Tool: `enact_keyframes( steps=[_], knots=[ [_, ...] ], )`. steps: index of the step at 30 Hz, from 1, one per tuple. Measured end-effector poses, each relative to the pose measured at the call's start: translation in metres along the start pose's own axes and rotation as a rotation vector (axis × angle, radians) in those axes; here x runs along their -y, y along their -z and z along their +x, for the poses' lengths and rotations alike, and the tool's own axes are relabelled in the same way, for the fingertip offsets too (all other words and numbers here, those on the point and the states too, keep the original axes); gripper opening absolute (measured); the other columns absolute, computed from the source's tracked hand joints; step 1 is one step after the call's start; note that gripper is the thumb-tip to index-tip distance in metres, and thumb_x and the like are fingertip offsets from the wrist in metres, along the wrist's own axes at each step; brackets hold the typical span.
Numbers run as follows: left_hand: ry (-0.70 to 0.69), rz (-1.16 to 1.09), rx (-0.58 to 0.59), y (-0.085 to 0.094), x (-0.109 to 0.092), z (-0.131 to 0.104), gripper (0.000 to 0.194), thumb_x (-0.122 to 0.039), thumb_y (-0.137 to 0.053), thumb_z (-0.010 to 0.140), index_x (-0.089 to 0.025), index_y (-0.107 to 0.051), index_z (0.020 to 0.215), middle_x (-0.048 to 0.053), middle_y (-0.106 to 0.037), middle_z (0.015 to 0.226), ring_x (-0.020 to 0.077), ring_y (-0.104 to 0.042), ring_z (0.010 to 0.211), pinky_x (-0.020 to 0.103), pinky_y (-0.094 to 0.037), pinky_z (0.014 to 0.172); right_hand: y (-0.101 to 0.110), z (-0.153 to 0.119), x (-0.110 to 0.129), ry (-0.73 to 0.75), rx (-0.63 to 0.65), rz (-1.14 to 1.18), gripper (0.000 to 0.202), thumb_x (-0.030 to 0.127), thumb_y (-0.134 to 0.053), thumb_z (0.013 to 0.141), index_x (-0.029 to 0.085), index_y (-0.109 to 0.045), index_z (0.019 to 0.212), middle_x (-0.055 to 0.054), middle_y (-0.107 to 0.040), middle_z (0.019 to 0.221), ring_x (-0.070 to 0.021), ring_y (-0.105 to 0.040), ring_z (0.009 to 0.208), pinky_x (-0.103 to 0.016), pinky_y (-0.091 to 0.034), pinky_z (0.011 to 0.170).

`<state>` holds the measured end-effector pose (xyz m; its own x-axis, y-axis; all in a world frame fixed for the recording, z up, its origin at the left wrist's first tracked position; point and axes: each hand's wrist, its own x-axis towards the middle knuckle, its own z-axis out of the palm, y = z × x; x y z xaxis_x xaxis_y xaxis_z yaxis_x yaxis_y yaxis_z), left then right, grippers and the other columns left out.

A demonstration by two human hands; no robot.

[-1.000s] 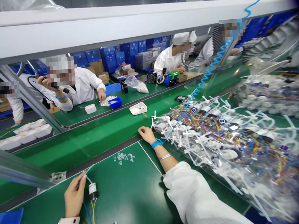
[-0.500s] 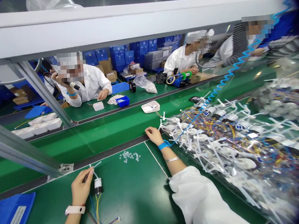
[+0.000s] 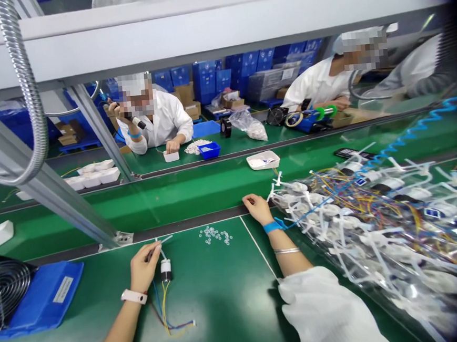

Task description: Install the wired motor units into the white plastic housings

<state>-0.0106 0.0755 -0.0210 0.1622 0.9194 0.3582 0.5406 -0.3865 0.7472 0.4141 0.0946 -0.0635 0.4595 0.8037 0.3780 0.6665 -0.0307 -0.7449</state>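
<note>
My left hand (image 3: 145, 264) is closed in a pinch on the white tubing (image 3: 162, 247) at the top of a small black-and-white motor (image 3: 165, 269). Yellow, blue and red wires (image 3: 165, 307) run from the motor down to a small white connector on the green mat. My right hand (image 3: 257, 209) has its fingers curled together at the mat's dark far edge; what they hold, if anything, is hidden. Between the hands lie several small clear rings (image 3: 213, 234).
At right is a pile of bagged motors with wires (image 3: 358, 208). A white tray (image 3: 263, 160) rests on the green conveyor (image 3: 190, 187). To the left are a blue folder (image 3: 60, 295), a black fan (image 3: 4, 291) and a metal post (image 3: 76, 204). Across the conveyor, people work.
The view has swung left, so the scene sits further right and the fan shows. My left hand still pinches the tubing; my right hand remains near the mat's far edge.
</note>
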Motion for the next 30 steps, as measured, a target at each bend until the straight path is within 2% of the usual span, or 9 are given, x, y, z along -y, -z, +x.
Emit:
enact_keyframes(
  steps=[10, 18, 30],
  knots=[
    [0.002, -0.017, 0.007, -0.0002, 0.0007, -0.0021, 0.030, -0.041, -0.054, 0.082, -0.018, -0.068, 0.094, 0.004, -0.066, 0.086, 0.0122, -0.053, 0.059, 0.023, -0.045, 0.057, -0.0008, -0.0007, 0.0011, -0.003, -0.001, 0.004, 0.020, 0.032, -0.049, 0.074, 0.017, -0.063, 0.072, -0.007, -0.068, 0.075, -0.0198, -0.063, 0.071, -0.033, -0.048, 0.071],
    [-0.003, 0.003, 0.006, 0.0003, -0.0013, -0.0006, 0.033, -0.044, -0.053, 0.081, -0.018, -0.069, 0.093, 0.006, -0.067, 0.086, 0.0158, -0.060, 0.067, 0.027, -0.049, 0.064, -0.0004, -0.0010, -0.0002, 0.015, 0.000, -0.011, 0.019, 0.031, -0.049, 0.074, 0.018, -0.063, 0.071, -0.005, -0.068, 0.074, -0.0186, -0.062, 0.071, -0.031, -0.048, 0.071],
    [-0.003, 0.008, 0.003, -0.0003, -0.0036, -0.0006, 0.034, -0.044, -0.053, 0.081, -0.016, -0.068, 0.094, 0.005, -0.066, 0.080, 0.0118, -0.052, 0.056, 0.023, -0.045, 0.055, 0.0009, -0.0015, 0.0039, -0.009, 0.012, 0.001, 0.019, 0.030, -0.049, 0.074, 0.017, -0.063, 0.072, -0.007, -0.068, 0.075, -0.0195, -0.063, 0.072, -0.032, -0.048, 0.071]
  ],
)
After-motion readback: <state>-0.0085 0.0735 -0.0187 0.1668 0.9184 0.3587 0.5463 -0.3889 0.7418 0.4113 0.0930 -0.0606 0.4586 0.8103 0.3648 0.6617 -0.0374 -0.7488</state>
